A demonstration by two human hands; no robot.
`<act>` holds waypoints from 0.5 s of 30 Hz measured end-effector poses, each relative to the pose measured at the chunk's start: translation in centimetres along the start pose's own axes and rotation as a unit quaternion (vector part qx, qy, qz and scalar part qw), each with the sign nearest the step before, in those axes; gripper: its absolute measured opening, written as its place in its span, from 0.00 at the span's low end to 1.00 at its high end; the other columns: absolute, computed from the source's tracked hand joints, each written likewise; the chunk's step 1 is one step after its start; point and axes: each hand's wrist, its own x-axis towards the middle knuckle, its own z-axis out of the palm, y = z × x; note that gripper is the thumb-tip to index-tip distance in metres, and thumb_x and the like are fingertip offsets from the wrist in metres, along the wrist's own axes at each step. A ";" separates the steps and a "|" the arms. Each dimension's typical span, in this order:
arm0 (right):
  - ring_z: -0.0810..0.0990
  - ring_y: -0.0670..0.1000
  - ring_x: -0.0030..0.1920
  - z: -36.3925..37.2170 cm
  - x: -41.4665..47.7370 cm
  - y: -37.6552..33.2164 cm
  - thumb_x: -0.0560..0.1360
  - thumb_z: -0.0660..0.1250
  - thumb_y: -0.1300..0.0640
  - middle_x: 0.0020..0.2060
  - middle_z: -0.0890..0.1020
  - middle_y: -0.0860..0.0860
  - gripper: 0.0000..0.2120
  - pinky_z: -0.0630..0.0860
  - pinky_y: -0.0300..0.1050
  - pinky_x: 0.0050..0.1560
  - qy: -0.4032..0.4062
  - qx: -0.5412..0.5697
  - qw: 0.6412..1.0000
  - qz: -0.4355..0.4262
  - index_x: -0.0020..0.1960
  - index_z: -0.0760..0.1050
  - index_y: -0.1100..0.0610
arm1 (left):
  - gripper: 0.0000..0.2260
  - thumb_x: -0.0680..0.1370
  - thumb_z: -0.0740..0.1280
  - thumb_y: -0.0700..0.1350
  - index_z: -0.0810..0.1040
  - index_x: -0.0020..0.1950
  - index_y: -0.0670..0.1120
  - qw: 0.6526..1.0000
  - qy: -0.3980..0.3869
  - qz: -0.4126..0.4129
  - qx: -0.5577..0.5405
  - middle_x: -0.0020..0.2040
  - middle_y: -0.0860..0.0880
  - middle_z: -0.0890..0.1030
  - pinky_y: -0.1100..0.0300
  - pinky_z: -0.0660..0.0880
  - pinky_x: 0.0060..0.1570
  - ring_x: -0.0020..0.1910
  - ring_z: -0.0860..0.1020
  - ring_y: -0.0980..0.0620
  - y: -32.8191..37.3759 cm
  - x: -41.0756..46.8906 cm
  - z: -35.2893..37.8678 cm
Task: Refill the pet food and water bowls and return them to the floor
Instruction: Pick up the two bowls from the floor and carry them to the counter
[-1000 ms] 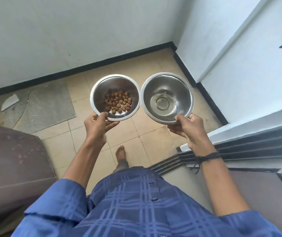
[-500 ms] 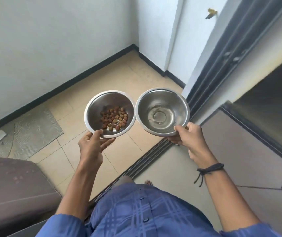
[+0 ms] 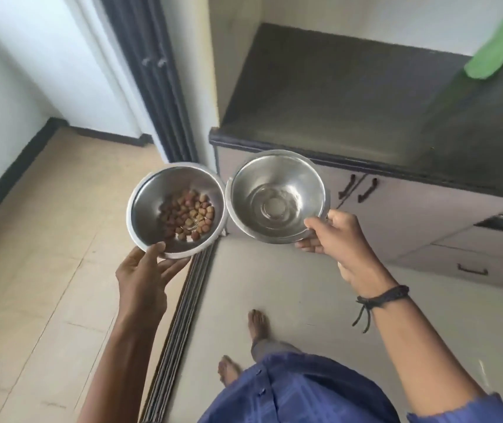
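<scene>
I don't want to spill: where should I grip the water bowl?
Take the water bowl by its near rim, from below: thumb over the flared lip, fingers under the sloping wall, as the right hand does, keeping it level.

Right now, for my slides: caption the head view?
Left hand holds the kibble bowl, right hand the water bowl, before a dark counter.

Green object [image 3: 494,50] blurred, cut by right edge; left hand [image 3: 143,279] fingers partly hidden beneath food bowl [image 3: 152,190].

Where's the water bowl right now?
Head view, right of centre: the water bowl is held by the right hand at its near rim, beside the food bowl, before the dark counter.
</scene>
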 end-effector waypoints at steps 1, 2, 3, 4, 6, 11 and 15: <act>0.84 0.55 0.32 -1.6 -0.1 0.3 0.76 0.64 0.64 0.29 0.81 0.51 0.02 0.82 0.44 0.36 0.015 0.006 1.000 0.001 0.45 0.75 0.61 | 0.07 0.78 0.62 0.33 0.75 0.41 0.40 1.000 -0.017 0.001 0.009 0.29 0.49 0.82 0.60 0.82 0.38 0.28 0.82 0.50 -0.4 -0.5 1.4; 0.85 0.55 0.32 -3.5 -0.1 0.6 0.76 0.64 0.64 0.30 0.81 0.52 0.02 0.82 0.44 0.36 0.033 0.015 0.999 0.001 0.45 0.75 0.62 | 0.07 0.78 0.61 0.33 0.75 0.42 0.40 0.999 -0.040 0.004 0.020 0.29 0.49 0.82 0.60 0.82 0.39 0.28 0.81 0.51 -0.8 -1.1 3.1; 0.85 0.56 0.32 -5.3 0.1 0.9 0.76 0.64 0.64 0.32 0.80 0.54 0.02 0.82 0.45 0.36 0.049 0.026 0.998 0.002 0.45 0.74 0.62 | 0.07 0.79 0.61 0.33 0.75 0.43 0.40 0.998 -0.061 0.007 0.029 0.29 0.50 0.82 0.60 0.82 0.39 0.28 0.81 0.52 -1.1 -1.6 4.9; 0.85 0.57 0.33 -7.1 0.3 1.2 0.76 0.64 0.64 0.32 0.80 0.55 0.02 0.82 0.46 0.37 0.063 0.034 0.997 0.003 0.45 0.74 0.62 | 0.07 0.79 0.61 0.33 0.76 0.43 0.40 0.996 -0.076 0.008 0.035 0.28 0.50 0.81 0.60 0.82 0.39 0.28 0.81 0.52 -1.5 -2.1 6.7; 0.84 0.56 0.32 -10.2 0.9 1.5 0.77 0.64 0.65 0.31 0.80 0.55 0.04 0.82 0.47 0.37 0.086 0.047 0.995 0.001 0.43 0.74 0.62 | 0.07 0.79 0.61 0.33 0.76 0.43 0.40 0.995 -0.094 0.009 0.043 0.28 0.50 0.81 0.60 0.82 0.38 0.27 0.80 0.51 -2.2 -2.8 9.9; 0.84 0.55 0.31 -18.5 4.1 2.0 0.78 0.64 0.65 0.30 0.80 0.55 0.06 0.82 0.50 0.39 0.124 0.065 0.990 -0.008 0.41 0.73 0.62 | 0.06 0.78 0.62 0.33 0.75 0.44 0.38 0.991 -0.121 0.007 0.063 0.24 0.51 0.76 0.60 0.81 0.34 0.29 0.76 0.46 -4.6 -3.6 19.0; 0.85 0.56 0.33 -26.0 8.1 1.7 0.78 0.64 0.64 0.29 0.81 0.54 0.05 0.82 0.50 0.39 0.126 0.067 0.990 -0.021 0.43 0.74 0.61 | 0.09 0.79 0.61 0.32 0.74 0.40 0.40 0.989 -0.127 0.017 0.069 0.21 0.53 0.73 0.61 0.81 0.33 0.20 0.75 0.56 -7.4 -4.2 27.8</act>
